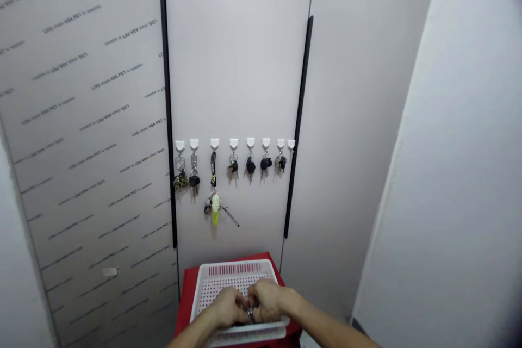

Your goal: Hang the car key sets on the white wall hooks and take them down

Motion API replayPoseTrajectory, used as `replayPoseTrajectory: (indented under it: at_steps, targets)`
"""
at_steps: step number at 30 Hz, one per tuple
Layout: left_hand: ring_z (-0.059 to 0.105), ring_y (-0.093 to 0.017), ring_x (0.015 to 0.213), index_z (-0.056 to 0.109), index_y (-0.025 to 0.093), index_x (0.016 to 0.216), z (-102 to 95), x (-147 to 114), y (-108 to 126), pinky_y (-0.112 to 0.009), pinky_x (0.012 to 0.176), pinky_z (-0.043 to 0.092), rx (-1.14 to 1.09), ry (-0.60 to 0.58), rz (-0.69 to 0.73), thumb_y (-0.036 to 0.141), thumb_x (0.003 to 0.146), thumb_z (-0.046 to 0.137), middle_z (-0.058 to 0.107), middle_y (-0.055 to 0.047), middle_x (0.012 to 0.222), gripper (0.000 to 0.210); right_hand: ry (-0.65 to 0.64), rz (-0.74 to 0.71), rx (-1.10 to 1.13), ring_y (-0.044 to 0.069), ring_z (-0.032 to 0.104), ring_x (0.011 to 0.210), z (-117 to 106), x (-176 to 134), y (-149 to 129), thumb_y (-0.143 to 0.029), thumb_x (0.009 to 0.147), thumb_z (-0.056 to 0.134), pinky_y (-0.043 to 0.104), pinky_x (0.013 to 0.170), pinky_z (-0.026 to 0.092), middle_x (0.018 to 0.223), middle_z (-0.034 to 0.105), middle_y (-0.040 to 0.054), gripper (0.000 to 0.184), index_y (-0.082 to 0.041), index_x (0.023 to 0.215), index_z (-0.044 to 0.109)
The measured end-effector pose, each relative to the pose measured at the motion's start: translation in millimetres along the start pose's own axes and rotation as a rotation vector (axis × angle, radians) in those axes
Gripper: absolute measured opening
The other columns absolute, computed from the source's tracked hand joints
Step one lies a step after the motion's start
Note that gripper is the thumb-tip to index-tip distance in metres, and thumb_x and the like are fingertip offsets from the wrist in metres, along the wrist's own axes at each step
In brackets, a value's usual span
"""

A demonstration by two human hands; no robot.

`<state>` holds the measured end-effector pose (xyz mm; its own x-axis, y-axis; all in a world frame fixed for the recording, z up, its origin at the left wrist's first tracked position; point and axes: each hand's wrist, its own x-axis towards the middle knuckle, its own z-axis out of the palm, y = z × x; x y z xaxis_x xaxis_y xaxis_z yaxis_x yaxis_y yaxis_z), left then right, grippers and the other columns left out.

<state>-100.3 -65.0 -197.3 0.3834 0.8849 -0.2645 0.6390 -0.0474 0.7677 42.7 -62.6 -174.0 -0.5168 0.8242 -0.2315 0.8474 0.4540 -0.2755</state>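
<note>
Fingers of my left hand [230, 305] are curled in a pinch on a small metal piece [250, 314], probably keys, over the near side of the white basket [234, 270] and mostly covered by my grip. To its right, over the same side of the basket, my right hand [267, 300] grasps it too, thumb and fingers drawn together. To do this well, I should steady it with one hand, work it with the other's fingertips, and keep over the basket so anything slipped lands inside.

Counting from the left: one red stand [186, 293] under the basket; above the basket, two black strips [168, 119], and between them eight white hooks [215, 143] bearing seven key bunches [194, 180], plus, rightmost, one item [292, 153] too small to tell.
</note>
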Motion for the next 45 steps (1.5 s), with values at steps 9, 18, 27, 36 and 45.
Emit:
replayPoseTrajectory:
  at_steps: [9, 18, 27, 36, 45]
  targets:
    - [0.034, -0.006, 0.051, 0.052, 0.011, 0.056, -7.7, 2, 39, -0.018, 0.052, 0.028, -0.249, 0.055, 0.206, 0.018, 0.057, 0.045, 0.040, 0.005, 0.049, 0.010, 0.245, -0.045, 0.393, 0.004, 0.038, 0.047, -47, -13, -5, -0.015, 0.049, 0.047, 0.014, 0.041, 0.029, 0.054, 0.050, -0.0037, 0.021, -0.013, 0.068, 0.055]
    - [0.038, -0.006, 0.044, 0.052, 0.010, 0.053, -26.5, 25, 127, -0.019, 0.047, 0.030, -0.351, 0.251, 0.406, 0.026, 0.060, 0.039, 0.045, 0.003, 0.045, 0.021, 0.766, -0.018, 0.896, 0.005, 0.037, 0.044, -110, -41, 12, -0.024, 0.059, 0.045, 0.018, 0.045, 0.032, 0.049, 0.045, -0.0036, 0.017, -0.011, 0.068, 0.052]
    - [0.049, -0.009, 0.059, 0.058, 0.013, 0.070, -47.9, 38, 224, -0.019, 0.056, 0.036, -0.161, 0.545, 0.518, 0.024, 0.062, 0.042, 0.059, -0.002, 0.065, 0.021, 1.210, -0.016, 1.133, 0.005, 0.042, 0.046, -184, -47, 34, -0.026, 0.053, 0.052, 0.018, 0.045, 0.033, 0.052, 0.049, -0.0034, 0.017, -0.013, 0.064, 0.052]
    - [0.050, -0.009, 0.066, 0.057, 0.012, 0.079, -59.9, 46, 232, -0.020, 0.063, 0.038, -0.145, 0.506, 0.509, 0.018, 0.060, 0.043, 0.059, -0.005, 0.075, 0.024, 1.351, -0.024, 1.364, 0.002, 0.038, 0.035, -258, -22, 52, -0.017, 0.054, 0.050, 0.015, 0.035, 0.030, 0.040, 0.045, -0.0047, 0.006, -0.012, 0.053, 0.049]
    - [0.049, -0.009, 0.062, 0.056, 0.012, 0.080, -67.4, 44, 191, -0.021, 0.061, 0.038, -0.151, 0.468, 0.422, 0.019, 0.060, 0.044, 0.058, -0.005, 0.074, 0.025, 1.357, 0.104, 1.359, 0.002, 0.037, 0.031, -261, 1, 64, -0.013, 0.058, 0.046, 0.014, 0.031, 0.030, 0.036, 0.041, -0.0059, 0.009, -0.013, 0.049, 0.043]
